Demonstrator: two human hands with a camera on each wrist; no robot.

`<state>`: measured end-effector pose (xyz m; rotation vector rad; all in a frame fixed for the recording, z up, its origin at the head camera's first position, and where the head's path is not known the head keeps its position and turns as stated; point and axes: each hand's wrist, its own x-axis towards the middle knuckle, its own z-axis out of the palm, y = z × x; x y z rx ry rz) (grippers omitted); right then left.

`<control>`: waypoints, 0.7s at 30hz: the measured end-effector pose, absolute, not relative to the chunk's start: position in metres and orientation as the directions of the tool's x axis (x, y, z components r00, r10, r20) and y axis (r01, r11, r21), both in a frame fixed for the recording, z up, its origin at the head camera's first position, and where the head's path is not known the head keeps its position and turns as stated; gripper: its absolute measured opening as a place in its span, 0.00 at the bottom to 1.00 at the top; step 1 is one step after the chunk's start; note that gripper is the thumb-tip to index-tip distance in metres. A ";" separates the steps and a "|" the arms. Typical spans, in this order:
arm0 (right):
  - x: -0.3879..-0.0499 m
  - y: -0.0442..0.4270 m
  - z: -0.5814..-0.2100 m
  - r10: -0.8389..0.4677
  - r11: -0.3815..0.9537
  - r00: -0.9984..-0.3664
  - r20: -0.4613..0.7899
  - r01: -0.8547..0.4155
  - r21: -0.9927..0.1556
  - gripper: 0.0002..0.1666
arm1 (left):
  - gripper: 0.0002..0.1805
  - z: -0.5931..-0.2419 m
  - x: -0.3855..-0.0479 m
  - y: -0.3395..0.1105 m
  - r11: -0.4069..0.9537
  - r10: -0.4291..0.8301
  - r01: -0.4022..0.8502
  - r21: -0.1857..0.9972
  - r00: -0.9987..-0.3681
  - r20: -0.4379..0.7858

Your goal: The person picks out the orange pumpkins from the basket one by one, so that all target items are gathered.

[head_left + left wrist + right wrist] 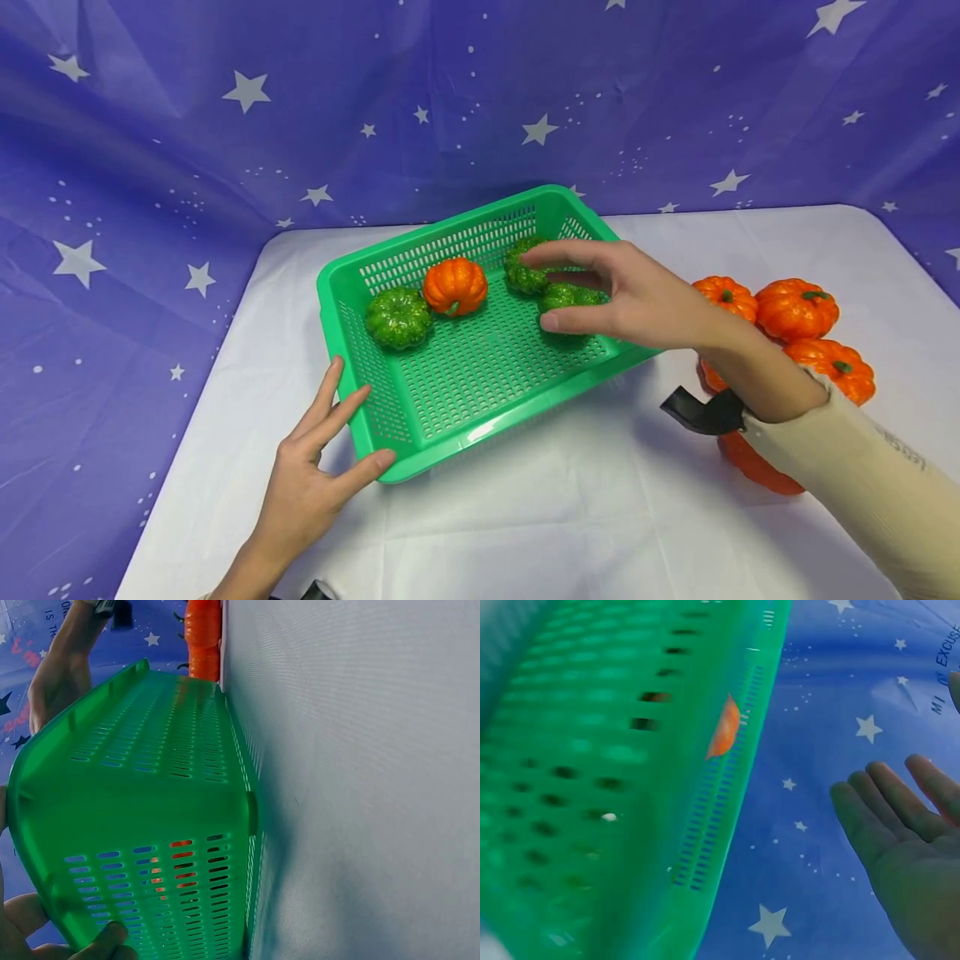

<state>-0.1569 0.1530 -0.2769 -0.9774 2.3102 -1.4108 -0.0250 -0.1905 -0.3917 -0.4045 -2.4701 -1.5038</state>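
Observation:
A green plastic basket (480, 431) stands at a slant on the table. At its left end my left hand (300, 492) rests spread fingers and thumb on the rim and outer wall. Inside, a green pumpkin (399, 319) sits beside an orange pumpkin (455, 287). Two more green ones lie toward the right end: one pumpkin (521, 268) at the back, another pumpkin (558, 297) nearer, partly hidden by my right hand (633, 293). That hand hovers above it with fingers and thumb apart; the right wrist view shows its palm bare.
Several orange pumpkins (797, 310) are grouped on the table right of the basket, partly covered by my right forearm. A white cloth (517, 533) covers the table. Behind it hangs a blue-purple backdrop (480, 100) with stars.

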 end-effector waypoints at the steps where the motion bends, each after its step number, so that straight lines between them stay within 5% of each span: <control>1: -0.161 0.148 -0.275 -0.668 0.295 -0.736 0.114 -0.402 -0.867 0.33 | 0.39 -0.392 -0.025 -0.190 0.435 0.118 0.349 0.830 -0.936 0.332; 21: -0.234 0.054 -0.299 -0.763 0.359 -0.646 -0.027 -0.390 -0.848 0.41 | 0.39 -0.391 -0.026 -0.190 0.439 0.106 0.358 0.824 -0.931 0.348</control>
